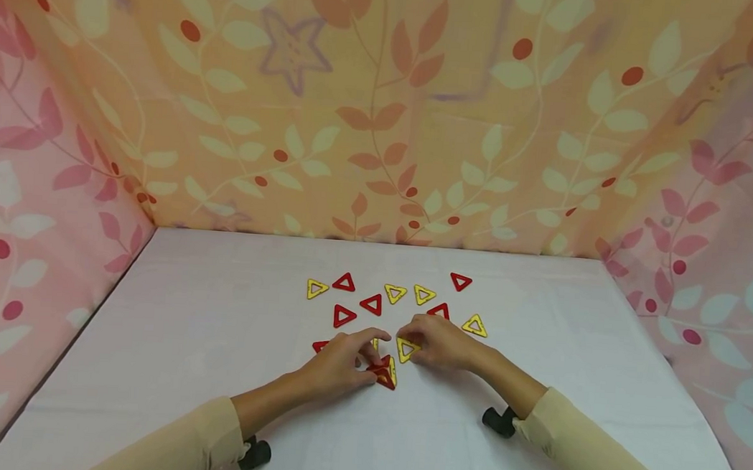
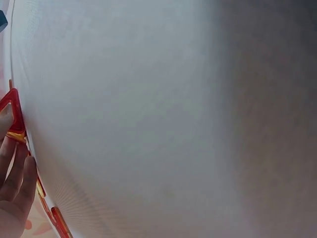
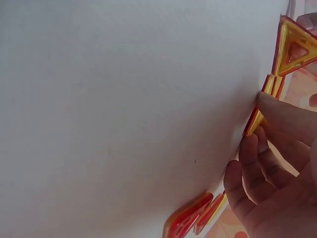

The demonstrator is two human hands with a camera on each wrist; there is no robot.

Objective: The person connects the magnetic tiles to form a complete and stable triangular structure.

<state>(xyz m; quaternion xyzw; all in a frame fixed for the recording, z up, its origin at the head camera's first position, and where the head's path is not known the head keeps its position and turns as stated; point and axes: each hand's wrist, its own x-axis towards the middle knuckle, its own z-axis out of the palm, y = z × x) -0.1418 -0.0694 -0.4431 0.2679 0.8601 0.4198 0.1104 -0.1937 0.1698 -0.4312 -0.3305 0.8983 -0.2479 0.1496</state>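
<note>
Near the middle of the table in the head view, my left hand (image 1: 341, 366) holds a small standing form of red and yellow triangular tiles (image 1: 384, 373), thumb and fingers on its sides. The left wrist view shows its red side (image 2: 19, 111) at the left edge. My right hand (image 1: 441, 341) pinches a yellow triangular tile (image 1: 403, 358), just right of the form. In the right wrist view this tile (image 3: 255, 121) is seen nearly edge-on, close to the form's yellow side (image 3: 297, 37). Another yellow piece (image 1: 375, 344) shows partly behind my left fingers.
Several loose red and yellow triangular tiles lie beyond the hands, among them a red tile (image 1: 338, 315) and a yellow tile (image 1: 310, 289). One red tile (image 1: 320, 347) is partly hidden by my left hand, another (image 1: 444, 311) by my right. Patterned cloth walls (image 1: 379, 192) enclose the white table (image 1: 184, 309).
</note>
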